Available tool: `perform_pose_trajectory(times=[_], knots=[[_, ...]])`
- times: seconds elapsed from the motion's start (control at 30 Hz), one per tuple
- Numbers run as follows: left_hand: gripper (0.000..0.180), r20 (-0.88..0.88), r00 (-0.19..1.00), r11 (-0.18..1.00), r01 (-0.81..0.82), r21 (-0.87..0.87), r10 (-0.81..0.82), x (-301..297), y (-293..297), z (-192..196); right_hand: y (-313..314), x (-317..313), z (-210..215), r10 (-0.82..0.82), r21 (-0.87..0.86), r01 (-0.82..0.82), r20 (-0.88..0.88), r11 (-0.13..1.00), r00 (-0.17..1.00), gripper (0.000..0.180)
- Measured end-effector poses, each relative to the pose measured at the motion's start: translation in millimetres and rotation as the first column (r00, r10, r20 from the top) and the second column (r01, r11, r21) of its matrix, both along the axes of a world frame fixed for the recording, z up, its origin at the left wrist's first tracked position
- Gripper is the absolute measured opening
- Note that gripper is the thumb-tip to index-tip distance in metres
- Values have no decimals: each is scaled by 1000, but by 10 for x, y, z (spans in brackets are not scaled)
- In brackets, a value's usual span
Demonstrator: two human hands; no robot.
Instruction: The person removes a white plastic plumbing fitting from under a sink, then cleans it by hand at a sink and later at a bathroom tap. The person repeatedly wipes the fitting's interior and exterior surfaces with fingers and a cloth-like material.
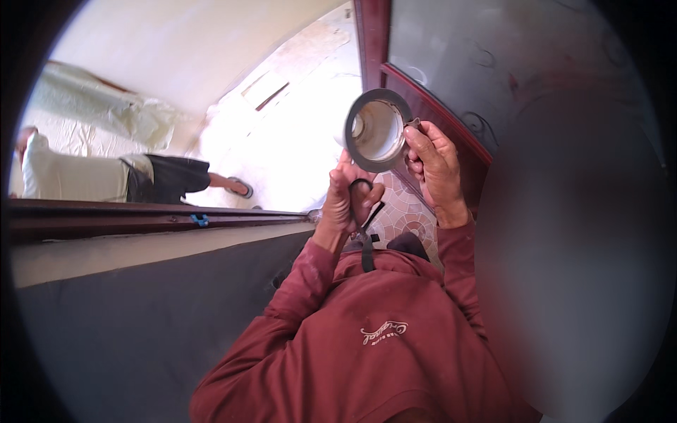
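- In the head view, a roll (384,141) with a grey rim and a whitish hollow middle is held up in front of the body, its opening tilted toward the camera.
- The roll is gripped at its right side by the right hand (436,158), the thumb and fingers pinched together on the rim, where a small brownish flap is also seen.
- What appear to be black scissors (362,211) are held in the left hand (342,201), its fingers curled around the looped handle, just below the roll; whether the roll is touched by its raised fingertips cannot be told.
- A maroon shirt (381,310) with pale lettering is worn, its long sleeves reaching the wrists.
- Below the hands, patterned floor tiles (405,211) are seen.
- To the right, a door (451,106) is framed in dark red around cloudy glass.
- To the left, a blue clip (200,220) is seen on a dark red rail (127,217), beyond which another person (84,173) in dark shorts is partly shown.
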State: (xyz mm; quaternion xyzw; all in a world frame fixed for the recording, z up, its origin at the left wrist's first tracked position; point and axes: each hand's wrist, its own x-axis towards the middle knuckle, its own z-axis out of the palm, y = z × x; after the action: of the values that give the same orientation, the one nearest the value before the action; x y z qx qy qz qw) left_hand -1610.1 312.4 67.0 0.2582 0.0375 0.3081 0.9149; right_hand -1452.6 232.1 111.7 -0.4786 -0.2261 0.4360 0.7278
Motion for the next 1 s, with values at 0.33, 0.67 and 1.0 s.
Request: perform_pose_trajectory(times=[0.33,0.67,1.0], knots=[[110,43,981,979,-194,61,192,252,1026,-274,1107,130,52,338,142,-308,-444,941,830,17],[90,-1,753,752,-657,58,658,568,1817,419,2175,520,129,542,45,-540,-75,841,837,35],[92,-39,741,736,-671,-90,671,578,2617,358,2982,558,379,417,39,-435,223,900,881,17]])
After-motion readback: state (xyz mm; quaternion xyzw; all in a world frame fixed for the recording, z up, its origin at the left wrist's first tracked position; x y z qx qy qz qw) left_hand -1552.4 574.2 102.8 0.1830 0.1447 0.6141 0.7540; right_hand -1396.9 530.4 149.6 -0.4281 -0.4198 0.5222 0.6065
